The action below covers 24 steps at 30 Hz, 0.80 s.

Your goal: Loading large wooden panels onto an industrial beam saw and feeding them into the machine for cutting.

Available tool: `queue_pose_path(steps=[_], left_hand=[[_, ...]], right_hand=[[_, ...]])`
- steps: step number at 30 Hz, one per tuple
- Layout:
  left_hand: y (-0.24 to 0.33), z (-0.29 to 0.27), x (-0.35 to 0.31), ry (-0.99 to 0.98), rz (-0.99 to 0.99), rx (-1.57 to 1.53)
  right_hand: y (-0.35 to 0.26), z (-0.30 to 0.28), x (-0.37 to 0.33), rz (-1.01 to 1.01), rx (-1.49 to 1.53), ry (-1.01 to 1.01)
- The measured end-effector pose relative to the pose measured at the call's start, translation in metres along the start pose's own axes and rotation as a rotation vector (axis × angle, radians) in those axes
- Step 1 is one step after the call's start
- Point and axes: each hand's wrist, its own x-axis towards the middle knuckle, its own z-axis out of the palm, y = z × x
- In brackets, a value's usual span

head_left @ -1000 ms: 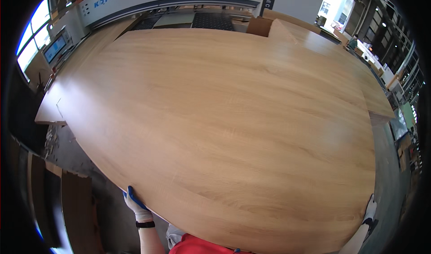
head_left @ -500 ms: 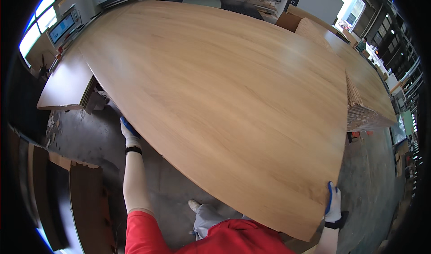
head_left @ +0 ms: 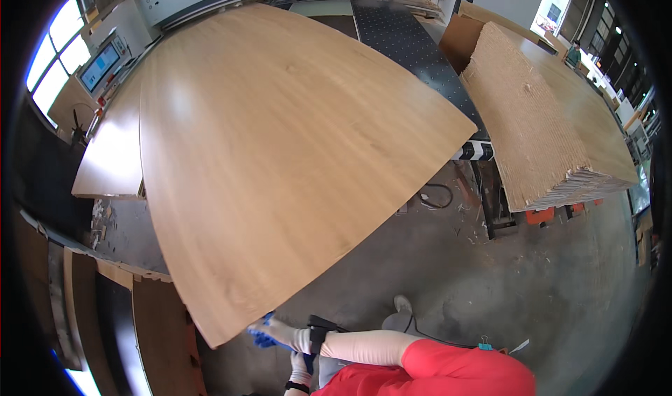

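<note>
A large wood-grain panel stretches away from me, its near corner pointing toward my lower left. My right hand, in a white and blue glove, reaches across my body. Its blue fingers are closed at the panel's near edge beside that corner; the fingertips are partly hidden. Just below and behind the right wrist is my gloved left hand. Its fingers are mostly covered by my right arm, so whether it touches the panel does not show. Dark bands circle both wrists.
A dark dotted machine table lies under the panel's far right side. Stacked boards with ragged edges stand at right. A panelled side table and a screen are at left. Upright brown boards stand lower left.
The panel has swung round, its near end going left and uncovering the dotted table. My right hand has crossed from the far right to lower left; my left hand has left the panel's left edge.
</note>
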Motion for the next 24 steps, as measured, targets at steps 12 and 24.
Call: queue_pose_path(steps=[12, 24], left_hand=[[0.113, 0.342, 0.094, -0.013, 0.397, -0.501], [0.347, 0.280, 0.032, 0.205, 1.038, -0.204]], right_hand=[[-0.349, -0.525, -0.258, -0.210, -1.661, 1.694], [-0.392, -0.367, -0.278, -0.526, -0.264, 0.443]])
